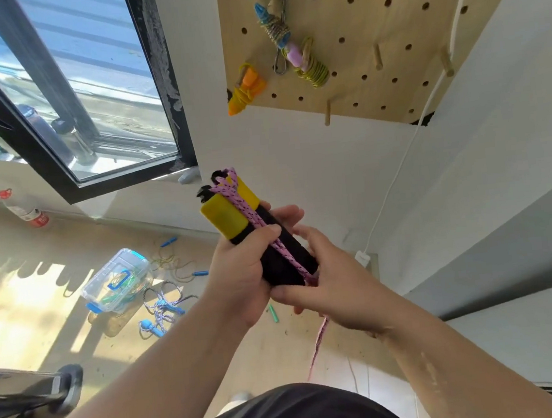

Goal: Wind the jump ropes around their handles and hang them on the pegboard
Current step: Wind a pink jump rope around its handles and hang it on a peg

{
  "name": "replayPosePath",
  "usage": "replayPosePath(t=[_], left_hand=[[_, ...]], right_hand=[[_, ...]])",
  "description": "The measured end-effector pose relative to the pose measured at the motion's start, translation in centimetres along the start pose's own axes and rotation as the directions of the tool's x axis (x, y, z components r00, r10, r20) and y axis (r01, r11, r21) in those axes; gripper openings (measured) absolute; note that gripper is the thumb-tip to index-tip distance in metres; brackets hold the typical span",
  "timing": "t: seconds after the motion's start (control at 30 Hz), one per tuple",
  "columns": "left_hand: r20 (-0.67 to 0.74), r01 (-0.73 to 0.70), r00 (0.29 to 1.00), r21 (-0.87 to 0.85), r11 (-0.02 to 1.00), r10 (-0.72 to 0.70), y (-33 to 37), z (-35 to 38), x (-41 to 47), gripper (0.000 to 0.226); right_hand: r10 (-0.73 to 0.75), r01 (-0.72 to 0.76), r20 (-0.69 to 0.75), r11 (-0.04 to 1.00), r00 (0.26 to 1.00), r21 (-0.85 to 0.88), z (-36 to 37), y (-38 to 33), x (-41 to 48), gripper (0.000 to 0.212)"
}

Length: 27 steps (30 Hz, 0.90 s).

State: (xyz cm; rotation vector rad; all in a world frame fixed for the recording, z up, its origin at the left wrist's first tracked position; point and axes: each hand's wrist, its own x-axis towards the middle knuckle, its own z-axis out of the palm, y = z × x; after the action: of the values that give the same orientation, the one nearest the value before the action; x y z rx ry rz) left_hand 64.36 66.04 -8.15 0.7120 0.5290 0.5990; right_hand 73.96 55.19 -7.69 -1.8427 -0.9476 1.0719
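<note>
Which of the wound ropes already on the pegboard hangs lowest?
The orange-handled rope, at the pegboard's lower left corner; the blue-handled rope and pink-handled rope hang higher, to its right.

Sunlight is pouring in through the black-framed window (83, 75) and throwing bright patches across the tan floor (16, 314). A white wall (296, 159) is running up the middle, with a white cable (399, 179) hanging down it to a socket (362, 257).

wound ropes (292, 50) on pegboard (389, 71) above handles (256, 231)
</note>
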Motion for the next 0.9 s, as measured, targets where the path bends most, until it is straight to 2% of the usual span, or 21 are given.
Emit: replayPosePath(t=[0.1,0.17,0.27,0.3,0.37,0.4,0.43,0.47,0.5,0.53,0.57,0.6,0.63,0.7,0.77,0.83,0.9], left_hand=[[-0.024,0.015,1.000,0.001,1.000,-0.015,-1.0,0.7,-0.2,0.026],[-0.042,0.045,0.998,-0.014,0.999,-0.045,-1.5,0.6,-0.1,0.028],[-0.168,0.034,0.986,0.103,0.994,-0.016,-2.1,-0.2,-0.1,0.037],[-0.245,0.018,0.969,0.177,0.984,0.027,-2.2,-0.4,0.0,0.050],[-0.428,0.030,0.895,0.342,0.939,0.127,-2.0,-1.1,0.0,0.095],[-0.470,0.016,0.850,0.475,0.880,0.239,-1.7,-1.7,0.0,0.112],[-0.397,-0.047,0.820,0.670,0.740,0.412,-1.3,-2.5,0.1,0.118],[-0.187,-0.131,0.801,0.872,0.471,0.568,-1.0,-3.3,0.3,0.118],[0.090,-0.214,0.795,0.967,0.140,0.599,-0.6,-3.8,0.4,0.115],[0.311,-0.274,0.826,0.950,-0.147,0.470,-0.2,-3.8,0.5,0.113],[0.409,-0.313,0.880,0.883,-0.351,0.243,0.1,-3.3,0.6,0.113],[0.397,-0.337,0.918,0.804,-0.490,0.019,0.0,-2.9,0.6,0.112],[0.363,-0.358,0.924,0.713,-0.603,-0.119,-0.5,-2.5,0.7,0.107],[0.344,-0.366,0.920,0.587,-0.722,-0.186,-1.9,-2.1,0.8,0.075],[0.362,-0.333,0.924,0.611,-0.718,-0.120,-3.0,-2.3,0.9,0.041],[0.349,-0.312,0.932,0.647,-0.696,-0.094,-3.6,-2.5,1.0,0.034],[0.335,-0.298,0.939,0.675,-0.675,-0.079,-3.7,-2.6,1.2,0.036]], right_hand=[[-0.030,0.021,-0.126,0.997,0.992,-0.073,0.7,0.1,0.4,0.067],[-0.033,-0.006,-0.182,0.978,0.983,-0.210,0.5,0.6,0.6,0.052],[0.002,-0.070,-0.201,0.940,0.980,-0.333,-0.6,1.6,1.1,0.045],[0.016,-0.087,-0.194,0.927,0.981,-0.364,-0.9,2.1,1.2,0.046],[0.045,-0.116,-0.165,0.884,0.985,-0.454,-1.5,2.9,1.4,0.048],[0.053,-0.120,-0.149,0.861,0.987,-0.494,-1.7,3.4,1.4,0.048],[0.053,-0.116,-0.135,0.844,0.989,-0.523,-1.8,3.8,1.4,0.047],[0.050,-0.111,-0.125,0.830,0.991,-0.547,-2.0,4.2,1.4,0.046],[0.044,-0.104,-0.118,0.814,0.992,-0.571,-2.1,4.5,1.4,0.045],[0.039,-0.096,-0.107,0.799,0.993,-0.593,-2.3,4.6,1.5,0.043],[0.036,-0.081,-0.086,0.788,0.996,-0.611,-2.3,4.6,1.6,0.042],[0.031,-0.058,-0.053,0.776,0.998,-0.628,-2.3,4.5,1.7,0.042],[0.019,-0.022,-0.012,0.767,1.000,-0.641,-2.3,4.4,1.8,0.044],[-0.013,0.045,0.054,0.754,0.998,-0.655,-2.2,4.2,1.7,0.052],[-0.029,0.063,0.061,0.752,0.998,-0.657,-2.4,4.4,1.6,0.053],[-0.045,0.060,0.039,0.769,0.998,-0.637,-2.9,4.7,1.3,0.052],[-0.060,0.052,0.007,0.806,0.998,-0.590,-3.5,5.0,0.9,0.076]])
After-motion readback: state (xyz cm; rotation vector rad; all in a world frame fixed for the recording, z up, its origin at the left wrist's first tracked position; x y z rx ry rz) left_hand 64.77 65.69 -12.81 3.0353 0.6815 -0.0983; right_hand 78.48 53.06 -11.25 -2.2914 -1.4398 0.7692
